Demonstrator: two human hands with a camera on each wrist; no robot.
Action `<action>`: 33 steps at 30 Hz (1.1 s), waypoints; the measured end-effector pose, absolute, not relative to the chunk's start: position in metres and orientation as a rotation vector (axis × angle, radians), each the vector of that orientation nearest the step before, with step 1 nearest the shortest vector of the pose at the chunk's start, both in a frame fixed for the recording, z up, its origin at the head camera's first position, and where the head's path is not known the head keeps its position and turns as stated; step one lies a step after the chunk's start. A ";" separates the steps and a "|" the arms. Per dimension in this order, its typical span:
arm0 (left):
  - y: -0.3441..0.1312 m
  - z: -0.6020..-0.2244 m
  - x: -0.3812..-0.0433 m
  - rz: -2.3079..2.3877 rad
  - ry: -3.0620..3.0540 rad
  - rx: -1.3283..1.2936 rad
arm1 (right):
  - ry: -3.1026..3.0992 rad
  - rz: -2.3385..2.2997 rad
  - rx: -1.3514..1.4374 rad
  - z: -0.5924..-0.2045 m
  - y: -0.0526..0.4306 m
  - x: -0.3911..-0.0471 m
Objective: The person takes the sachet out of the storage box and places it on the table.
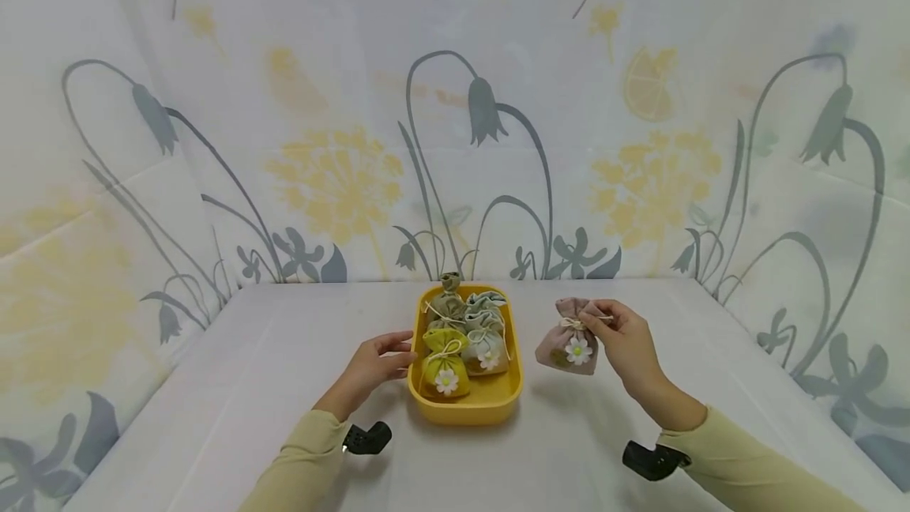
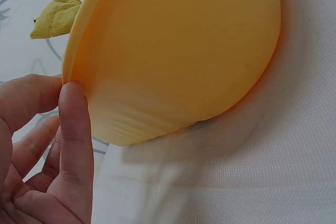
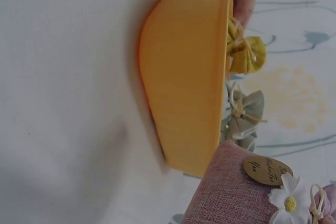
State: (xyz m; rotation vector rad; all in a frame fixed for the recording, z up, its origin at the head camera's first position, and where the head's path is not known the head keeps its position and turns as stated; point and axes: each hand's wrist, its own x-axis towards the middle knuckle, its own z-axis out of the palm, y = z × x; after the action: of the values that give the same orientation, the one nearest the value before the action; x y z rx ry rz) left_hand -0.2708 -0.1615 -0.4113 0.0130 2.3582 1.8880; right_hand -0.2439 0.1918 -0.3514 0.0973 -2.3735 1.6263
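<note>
On the white tabletop stands a yellow plastic basin [image 1: 465, 415] holding several small drawstring pouches. My left hand [image 1: 373, 366] pinches its left rim between thumb and fingers, seen close up in the left wrist view. To the right of the basin, my right hand [image 1: 634, 350] pinches a dusty pink drawstring pouch [image 1: 551, 344] by its tied neck, above the table. In the right wrist view the pink pouch [image 3: 220, 190] shows a white flower [image 3: 290, 203] and a round brown tag [image 3: 265, 170]; the right fingers are mostly outside that view.
Inside the basin are a lime-green pouch [image 1: 455, 379], an olive pouch [image 1: 446, 306] and grey-green pouches [image 1: 486, 336]. Bare basin floor [image 1: 490, 392] shows at the front right. A flower-printed cloth [image 1: 455, 204] hangs behind the table. Black wrist cameras [image 1: 368, 438] hang below both sleeves.
</note>
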 end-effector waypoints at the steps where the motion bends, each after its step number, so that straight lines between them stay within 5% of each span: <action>1: -0.161 -0.411 -0.271 1.886 2.359 0.013 | -2.372 1.621 0.088 -0.351 0.192 -0.246; 33: -0.161 -0.413 -0.272 1.887 2.361 0.003 | -2.295 1.779 0.064 -0.349 0.209 -0.321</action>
State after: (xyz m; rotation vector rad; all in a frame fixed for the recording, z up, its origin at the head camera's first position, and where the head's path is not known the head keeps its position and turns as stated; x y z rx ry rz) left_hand -0.2719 -0.1608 -0.4128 0.0028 2.3612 1.8868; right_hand -0.3212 0.2094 -0.3485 0.0640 -2.2948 1.7789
